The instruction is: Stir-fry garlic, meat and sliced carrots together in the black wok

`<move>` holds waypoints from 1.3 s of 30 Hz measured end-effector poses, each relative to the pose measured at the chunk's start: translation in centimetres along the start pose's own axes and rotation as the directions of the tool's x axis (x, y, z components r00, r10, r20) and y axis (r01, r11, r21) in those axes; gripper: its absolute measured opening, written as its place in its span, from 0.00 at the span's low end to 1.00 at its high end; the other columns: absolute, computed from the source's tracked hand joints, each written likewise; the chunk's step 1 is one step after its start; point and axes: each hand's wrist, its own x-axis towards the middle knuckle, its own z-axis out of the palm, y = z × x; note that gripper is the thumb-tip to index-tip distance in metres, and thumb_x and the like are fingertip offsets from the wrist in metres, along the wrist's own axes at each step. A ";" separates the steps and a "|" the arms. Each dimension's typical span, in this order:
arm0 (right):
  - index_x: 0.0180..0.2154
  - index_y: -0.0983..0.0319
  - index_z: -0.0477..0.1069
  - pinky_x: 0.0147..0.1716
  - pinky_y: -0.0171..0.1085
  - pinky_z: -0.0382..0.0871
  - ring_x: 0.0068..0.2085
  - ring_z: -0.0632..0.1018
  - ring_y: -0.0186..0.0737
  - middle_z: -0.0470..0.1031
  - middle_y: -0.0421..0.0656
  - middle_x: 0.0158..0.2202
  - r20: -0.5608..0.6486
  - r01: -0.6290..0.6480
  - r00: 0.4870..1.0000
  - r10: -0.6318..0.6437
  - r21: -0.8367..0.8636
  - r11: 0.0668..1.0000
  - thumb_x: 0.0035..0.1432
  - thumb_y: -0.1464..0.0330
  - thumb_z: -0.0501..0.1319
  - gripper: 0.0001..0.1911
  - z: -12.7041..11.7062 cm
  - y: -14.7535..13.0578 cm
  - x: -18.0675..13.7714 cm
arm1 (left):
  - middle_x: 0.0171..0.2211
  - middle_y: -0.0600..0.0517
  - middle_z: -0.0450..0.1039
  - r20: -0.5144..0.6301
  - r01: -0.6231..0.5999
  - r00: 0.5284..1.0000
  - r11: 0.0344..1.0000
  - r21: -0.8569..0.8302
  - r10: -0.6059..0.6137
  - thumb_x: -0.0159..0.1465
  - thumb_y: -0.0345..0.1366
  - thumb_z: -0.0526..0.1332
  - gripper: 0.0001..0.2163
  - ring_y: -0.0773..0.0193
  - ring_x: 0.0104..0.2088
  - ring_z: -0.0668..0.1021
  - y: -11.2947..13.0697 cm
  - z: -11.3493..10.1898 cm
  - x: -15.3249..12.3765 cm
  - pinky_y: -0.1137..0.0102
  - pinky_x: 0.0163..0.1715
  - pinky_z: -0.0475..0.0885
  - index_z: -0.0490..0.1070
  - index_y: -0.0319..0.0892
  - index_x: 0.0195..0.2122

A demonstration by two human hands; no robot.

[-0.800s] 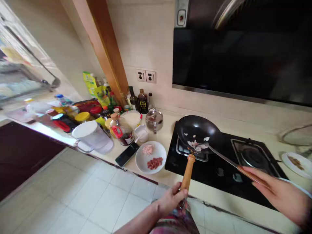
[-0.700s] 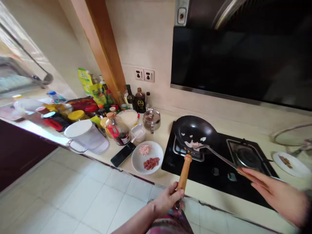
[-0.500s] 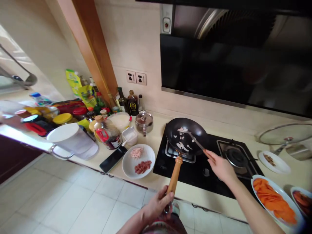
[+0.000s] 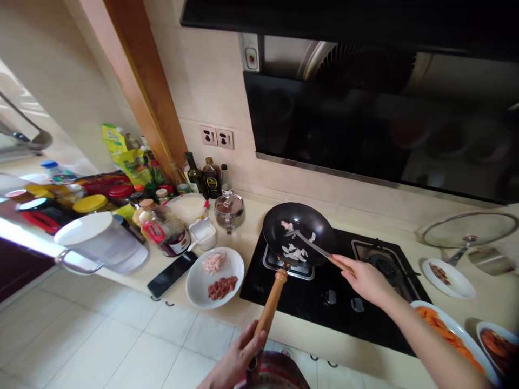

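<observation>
A black wok [image 4: 320,227] sits on the left burner of the gas stove [image 4: 295,294], with pale slices of meat or fat [image 4: 295,252] inside it. My left hand [image 4: 242,351] is wrapped round the end of the wok's wooden handle [image 4: 272,302]. In my right hand [image 4: 367,281] is the wooden grip of a metal spatula [image 4: 312,244], whose blade rests among the pale pieces in the wok. Left of the stove a white plate [image 4: 235,262] carries two heaps, pale strips [image 4: 214,263] and dark red chopped meat [image 4: 222,288].
A phone [image 4: 172,273], plastic pitcher [image 4: 101,243], white seasoning box [image 4: 203,233], glass pot [image 4: 229,210] and several bottles crowd the left counter. On the right are a glass lid [image 4: 470,229], a small plate [image 4: 466,289] and an oval plate of orange slices [image 4: 444,332]. A range hood [image 4: 344,124] hangs above.
The view has shifted, so most things sit further left. The spatula has moved within the wok, and the pale pieces lie differently. Both hands keep their hold.
</observation>
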 end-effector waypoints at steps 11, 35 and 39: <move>0.57 0.50 0.63 0.34 0.35 0.69 0.38 0.78 0.41 0.77 0.42 0.41 -0.031 0.025 0.999 -0.027 -0.045 0.999 0.60 0.71 0.50 0.24 2.2 -0.2 0.3 | 0.31 0.46 0.78 -0.096 0.041 0.995 0.999 0.022 -0.039 0.49 0.60 0.62 0.42 0.53 0.36 0.78 -1.4 -1.1 1.2 0.64 0.38 0.73 0.60 0.38 0.59; 0.55 0.44 0.64 0.38 0.38 0.71 0.42 0.78 0.42 0.76 0.38 0.47 0.005 0.001 1.000 -0.001 -0.052 0.999 0.58 0.70 0.51 0.25 -1.4 2.1 -4.8 | 0.50 0.44 0.73 -0.092 -0.026 0.995 0.988 0.154 0.040 0.48 0.59 0.63 0.35 0.49 0.57 0.67 1.1 -0.8 0.3 0.64 0.56 0.61 0.70 0.41 0.51; 0.56 0.47 0.64 0.36 0.38 0.70 0.41 0.78 0.43 0.76 0.42 0.44 -0.034 -0.061 0.998 0.059 -0.057 0.996 0.59 0.72 0.50 0.26 0.7 -0.2 -2.7 | 0.44 0.45 0.77 -0.079 -0.050 0.995 0.983 0.175 0.065 0.49 0.59 0.62 0.35 0.48 0.55 0.68 1.7 -0.3 -0.2 0.62 0.53 0.65 0.69 0.41 0.52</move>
